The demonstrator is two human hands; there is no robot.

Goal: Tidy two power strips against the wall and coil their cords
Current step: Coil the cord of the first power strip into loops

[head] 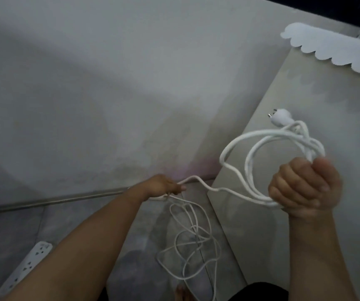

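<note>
My right hand [305,189] grips a coil of white cord [252,153] in several loops, held up in front of a beige cabinet side. The cord's white plug [280,116] sticks out at the top of the coil. From the coil the cord runs left to my left hand [163,187], which pinches it low near the wall's base. Below that hand the remaining cord [193,242] lies in a loose tangle on the grey floor. One white power strip [26,268] lies on the floor at the lower left, partly behind my left forearm. No second strip is in view.
A pale wall [109,94] fills the upper left, meeting the floor along a skirting line [66,199]. The beige cabinet [315,94] stands at the right with a white scalloped cloth edge [326,48] on top. My foot [183,294] shows at the bottom edge.
</note>
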